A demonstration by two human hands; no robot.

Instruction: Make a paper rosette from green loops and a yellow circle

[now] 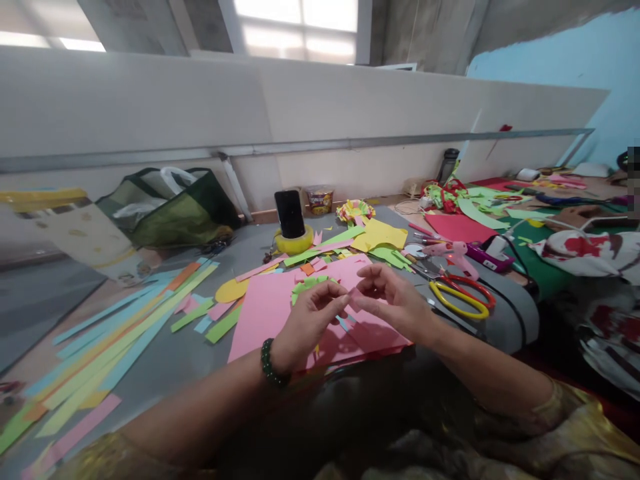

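Over a stack of pink paper sheets (255, 320), my left hand (317, 310) and my right hand (393, 300) meet at the fingertips. Between them is a small pink paper piece (355, 299), pinched by both. A dark green bead bracelet circles my left wrist. Behind my left hand lies a green fringed paper piece (305, 285), partly hidden by the fingers. Small orange scraps (307, 268) rest on the pink sheets, and bits of blue paper show below my hands.
Long paper strips (125, 333) spread at the left. A phone (290, 213) stands in a yellow tape roll (295, 241) behind the sheets. Scissors (460, 300) and a pink glue gun (453, 253) lie right. At the far right, another person's hand (575, 215) rests near green material.
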